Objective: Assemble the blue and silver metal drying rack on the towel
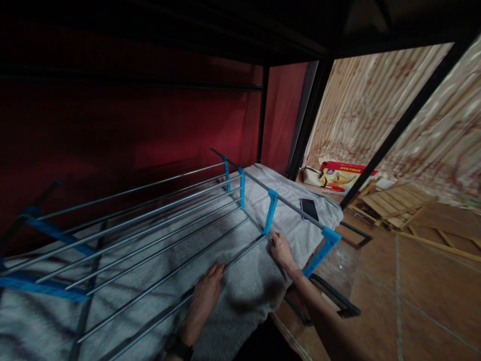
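Observation:
A rack of thin grey metal tubes (165,269) with blue plastic connectors lies across a grey blanket (255,291). My left hand (206,295), with a dark band at the wrist, is closed over the rack's front tube, its fingertips pointing away from me. My right hand (281,249) is closed at that tube's right end, just below a blue connector (269,212); the fingertips are partly hidden. Another blue connector (327,245) sticks out to the right on the end rod. On the left, blue end pieces (43,286) join several tubes.
A phone (309,209) lies on the blanket behind the end rod. Black bed-frame posts (263,115) and a dark overhead frame surround the bed. A red wall (131,140) stands behind. Wooden slats (398,203) and a red-yellow box (343,175) lie on the tiled floor (424,286).

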A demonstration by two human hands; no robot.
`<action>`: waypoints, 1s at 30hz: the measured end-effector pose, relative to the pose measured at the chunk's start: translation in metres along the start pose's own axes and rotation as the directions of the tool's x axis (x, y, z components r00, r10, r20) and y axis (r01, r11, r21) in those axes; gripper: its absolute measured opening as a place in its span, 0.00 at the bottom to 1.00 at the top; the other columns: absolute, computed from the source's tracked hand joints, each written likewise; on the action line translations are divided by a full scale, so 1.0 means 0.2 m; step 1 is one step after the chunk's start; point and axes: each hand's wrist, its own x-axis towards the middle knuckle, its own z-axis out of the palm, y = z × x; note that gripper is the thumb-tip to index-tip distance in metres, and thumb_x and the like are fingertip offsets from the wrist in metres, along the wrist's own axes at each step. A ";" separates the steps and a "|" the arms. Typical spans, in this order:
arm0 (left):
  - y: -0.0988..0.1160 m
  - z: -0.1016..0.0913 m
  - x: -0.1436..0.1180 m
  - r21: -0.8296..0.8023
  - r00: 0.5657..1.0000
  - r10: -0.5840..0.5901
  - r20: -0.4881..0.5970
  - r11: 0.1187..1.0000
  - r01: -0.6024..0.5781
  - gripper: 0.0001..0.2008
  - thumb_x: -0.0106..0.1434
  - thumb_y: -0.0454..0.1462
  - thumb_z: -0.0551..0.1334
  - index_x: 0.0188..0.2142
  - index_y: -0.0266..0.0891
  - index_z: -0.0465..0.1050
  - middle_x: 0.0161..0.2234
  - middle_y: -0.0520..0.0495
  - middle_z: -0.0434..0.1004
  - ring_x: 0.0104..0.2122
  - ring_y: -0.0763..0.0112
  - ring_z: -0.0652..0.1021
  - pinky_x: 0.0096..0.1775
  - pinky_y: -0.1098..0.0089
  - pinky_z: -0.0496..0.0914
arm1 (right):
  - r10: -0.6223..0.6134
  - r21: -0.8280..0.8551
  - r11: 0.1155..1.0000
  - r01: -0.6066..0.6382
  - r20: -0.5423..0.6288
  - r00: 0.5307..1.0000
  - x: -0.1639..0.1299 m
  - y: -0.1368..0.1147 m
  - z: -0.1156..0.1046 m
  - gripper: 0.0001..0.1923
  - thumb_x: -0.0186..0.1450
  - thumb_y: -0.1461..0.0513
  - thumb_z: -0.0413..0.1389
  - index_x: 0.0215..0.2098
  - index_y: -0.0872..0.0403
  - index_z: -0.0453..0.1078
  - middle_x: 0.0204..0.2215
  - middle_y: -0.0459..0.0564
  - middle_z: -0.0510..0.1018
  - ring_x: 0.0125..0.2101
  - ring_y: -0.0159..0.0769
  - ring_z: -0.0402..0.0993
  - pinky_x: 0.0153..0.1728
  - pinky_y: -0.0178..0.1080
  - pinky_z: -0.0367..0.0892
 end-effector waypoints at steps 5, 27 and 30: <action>0.00 -0.05 0.02 -0.004 0.999 -0.027 0.040 1.000 0.027 0.26 0.74 0.32 0.46 0.64 0.39 0.73 0.62 0.39 0.78 0.60 0.60 0.79 0.62 0.58 0.74 | -0.003 0.027 1.000 0.003 -0.017 1.000 0.00 -0.04 0.01 0.24 0.63 0.69 0.50 0.55 0.51 0.75 0.45 0.53 0.77 0.47 0.41 0.74 0.54 0.39 0.69; 0.00 -0.03 -0.01 -0.047 1.000 -0.010 0.030 0.999 0.012 0.26 0.74 0.34 0.45 0.64 0.39 0.73 0.58 0.39 0.81 0.55 0.59 0.82 0.57 0.59 0.77 | 0.044 0.122 0.992 -0.042 -0.016 0.999 0.09 -0.02 0.05 0.21 0.60 0.69 0.50 0.48 0.52 0.76 0.46 0.54 0.80 0.47 0.43 0.76 0.53 0.42 0.70; -0.01 -0.04 -0.01 -0.061 1.000 0.008 0.021 0.998 -0.007 0.26 0.74 0.33 0.45 0.63 0.40 0.74 0.58 0.40 0.81 0.53 0.60 0.83 0.56 0.60 0.77 | 0.040 0.112 0.993 -0.037 -0.026 0.999 0.08 -0.02 0.07 0.19 0.60 0.69 0.50 0.46 0.52 0.75 0.44 0.53 0.79 0.46 0.42 0.75 0.52 0.41 0.70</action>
